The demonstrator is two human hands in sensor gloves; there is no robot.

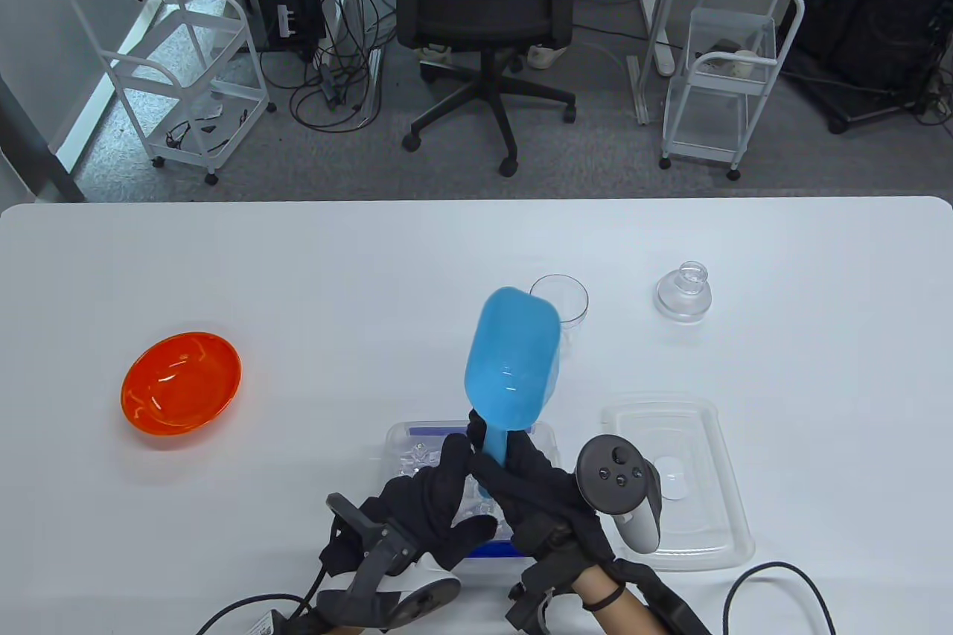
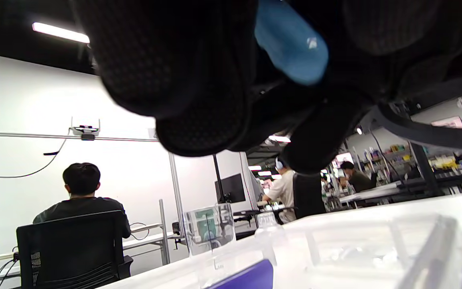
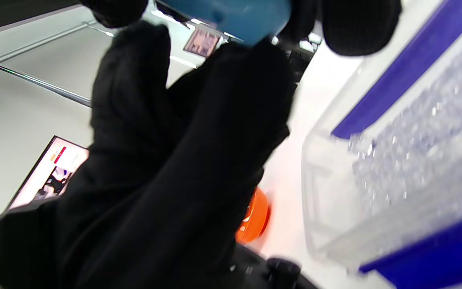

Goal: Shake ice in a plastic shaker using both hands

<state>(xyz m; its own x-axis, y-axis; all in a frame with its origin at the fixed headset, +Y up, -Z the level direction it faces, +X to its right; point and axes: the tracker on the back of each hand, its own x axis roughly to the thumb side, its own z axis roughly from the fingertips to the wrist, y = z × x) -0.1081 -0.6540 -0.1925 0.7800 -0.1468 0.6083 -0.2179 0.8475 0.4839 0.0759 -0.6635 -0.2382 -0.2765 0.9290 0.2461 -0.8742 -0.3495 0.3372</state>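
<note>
Scooping stage, shaking not begun.
Right hand (image 1: 536, 479) grips blue scoop (image 1: 514, 359) above ice tub (image 1: 398, 441) at table's near edge; left hand (image 1: 428, 508) touches handle, grip unclear; shaker cup (image 1: 560, 300) mid-table, lid (image 1: 683, 290) off.

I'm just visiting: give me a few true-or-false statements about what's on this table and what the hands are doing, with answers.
1. The right hand holds the blue scoop by its handle. True.
2. The orange bowl sits to the right of the ice container. False: it sits to the left.
3. The container's lid lies on the table beside it. True.
4. The clear shaker cup is in the left hand's grip. False: it stands on the table beyond the scoop.
</note>
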